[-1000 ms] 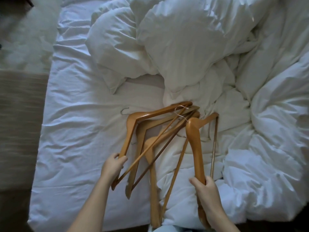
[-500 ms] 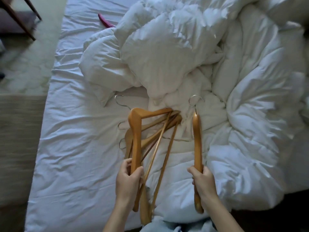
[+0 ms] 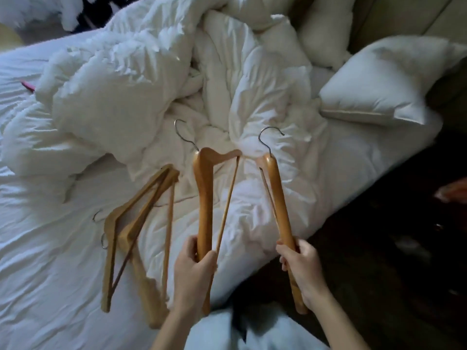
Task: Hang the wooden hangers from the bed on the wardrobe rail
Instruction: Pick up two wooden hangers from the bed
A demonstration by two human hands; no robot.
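My left hand [image 3: 193,274] grips one wooden hanger [image 3: 204,195] by its lower arm, lifted off the bed with its metal hook pointing away from me. A second wooden hanger [image 3: 278,198] is held edge-on in my right hand [image 3: 302,271], hook up as well. Two or three more wooden hangers [image 3: 131,228] lie overlapped on the white sheet [image 3: 50,261] to the left of my left hand, their hooks toward the left. No wardrobe rail shows in the view.
A crumpled white duvet [image 3: 126,92] fills the middle of the bed. A pillow [image 3: 384,84] lies at the right, near the bed's edge. Dark floor [image 3: 379,248] runs along the right side. A small pink object [image 3: 27,85] lies at the far left.
Both hands have lifted a hanger each off the pile; the other hangers have stayed on the sheet. The camera has swung right, bringing the pillow and dark floor into view.
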